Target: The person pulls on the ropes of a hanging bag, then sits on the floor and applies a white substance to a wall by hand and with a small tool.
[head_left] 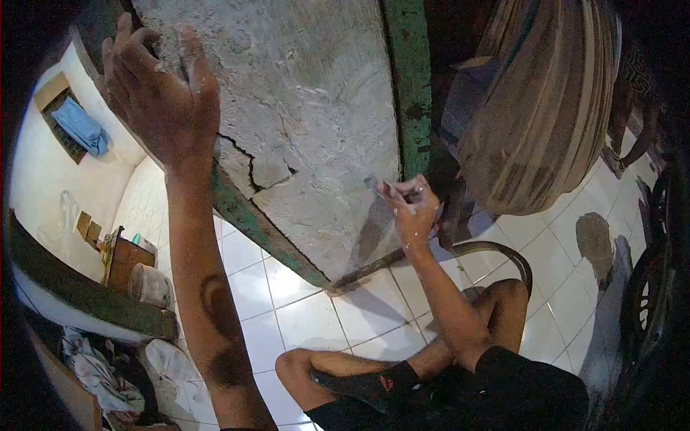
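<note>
A grey plastered wall face [323, 108], cracked near its lower left, stands between two worn green wooden frame posts. At its upper left, my left hand [162, 93] lies against the edge with fingers apart; whitish paste smears the thumb and forefinger. No held object shows in it. Low on the right side, my right hand [417, 205] has its fingers pinched together close to the plaster, with white smears on the skin. A small greyish patch [370, 182] shows on the wall by its fingertips. What the pinch holds is too small to make out.
A striped hanging cloth [539, 115] bulges at the right, with a wheel [643, 294] below it. White floor tiles [287, 280] surround my folded legs. At left are a brown wooden cabinet [129, 262], a blue cloth [79, 126] and piled clothes [100, 373].
</note>
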`<action>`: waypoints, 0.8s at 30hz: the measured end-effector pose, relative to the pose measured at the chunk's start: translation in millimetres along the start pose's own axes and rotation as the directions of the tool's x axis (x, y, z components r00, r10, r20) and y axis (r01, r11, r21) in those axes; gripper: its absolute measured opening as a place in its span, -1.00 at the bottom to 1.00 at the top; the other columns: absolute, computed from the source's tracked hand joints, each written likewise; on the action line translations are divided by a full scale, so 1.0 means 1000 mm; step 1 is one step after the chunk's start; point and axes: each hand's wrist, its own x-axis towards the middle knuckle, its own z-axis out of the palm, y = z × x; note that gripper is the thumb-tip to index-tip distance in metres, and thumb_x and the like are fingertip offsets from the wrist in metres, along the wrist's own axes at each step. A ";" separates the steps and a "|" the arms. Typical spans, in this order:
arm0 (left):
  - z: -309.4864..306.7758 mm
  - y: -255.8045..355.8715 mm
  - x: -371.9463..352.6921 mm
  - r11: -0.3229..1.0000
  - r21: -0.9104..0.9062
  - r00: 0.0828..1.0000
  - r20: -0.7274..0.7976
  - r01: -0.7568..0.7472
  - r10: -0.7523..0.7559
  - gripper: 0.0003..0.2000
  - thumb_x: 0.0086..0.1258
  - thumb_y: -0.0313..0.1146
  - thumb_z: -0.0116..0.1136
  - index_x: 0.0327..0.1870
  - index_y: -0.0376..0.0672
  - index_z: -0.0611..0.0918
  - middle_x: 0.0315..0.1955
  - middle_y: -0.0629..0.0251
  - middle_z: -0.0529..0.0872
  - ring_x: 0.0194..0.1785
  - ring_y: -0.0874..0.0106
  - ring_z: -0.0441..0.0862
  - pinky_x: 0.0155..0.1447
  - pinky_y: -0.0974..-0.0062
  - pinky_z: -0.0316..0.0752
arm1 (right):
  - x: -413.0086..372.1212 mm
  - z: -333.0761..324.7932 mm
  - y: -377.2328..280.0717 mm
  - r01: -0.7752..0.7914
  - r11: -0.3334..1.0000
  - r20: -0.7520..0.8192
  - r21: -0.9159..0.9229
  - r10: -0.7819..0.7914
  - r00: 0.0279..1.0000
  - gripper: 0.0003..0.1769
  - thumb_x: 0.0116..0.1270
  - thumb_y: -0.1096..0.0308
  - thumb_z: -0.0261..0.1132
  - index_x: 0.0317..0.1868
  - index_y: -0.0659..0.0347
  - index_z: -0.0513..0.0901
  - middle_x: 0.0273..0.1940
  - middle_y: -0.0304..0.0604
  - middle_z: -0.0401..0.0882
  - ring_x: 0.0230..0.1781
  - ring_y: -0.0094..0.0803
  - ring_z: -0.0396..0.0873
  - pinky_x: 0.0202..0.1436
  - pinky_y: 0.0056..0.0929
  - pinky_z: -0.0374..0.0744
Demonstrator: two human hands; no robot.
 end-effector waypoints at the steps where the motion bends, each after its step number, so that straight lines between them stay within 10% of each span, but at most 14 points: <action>1: -0.001 0.000 0.000 1.000 -0.014 1.000 0.012 0.011 -0.011 -0.65 0.35 -0.14 0.18 -0.05 -0.20 0.46 0.09 0.09 0.52 0.20 0.10 0.38 0.30 0.15 0.16 | 0.007 0.003 -0.010 0.060 0.993 0.028 -0.102 -0.057 0.998 -0.85 0.22 0.66 0.28 -0.44 0.34 0.47 -0.38 -0.25 0.45 -0.33 -0.54 0.55 -0.04 -0.50 0.60; 2: -0.001 0.000 0.001 0.999 -0.024 1.000 0.017 0.024 -0.024 -0.66 0.35 -0.14 0.18 -0.07 -0.20 0.46 0.11 0.09 0.52 0.20 0.10 0.38 0.30 0.15 0.16 | 0.008 0.010 -0.006 -0.016 0.978 0.009 0.210 0.015 1.000 -0.87 0.22 0.67 0.26 -0.44 0.35 0.48 -0.34 -0.24 0.45 -0.30 -0.53 0.56 -0.05 -0.53 0.57; 24: -0.003 0.001 0.000 1.000 0.016 1.000 0.024 0.012 -0.012 -0.67 0.33 -0.18 0.21 -0.07 -0.19 0.46 0.13 0.11 0.53 0.14 0.14 0.44 0.26 0.18 0.22 | -0.011 -0.001 0.032 -0.162 0.980 0.012 0.111 0.162 0.987 -0.86 0.14 0.54 0.38 -0.44 0.32 0.54 -0.43 -0.16 0.52 -0.42 -0.46 0.50 -0.28 -0.48 0.48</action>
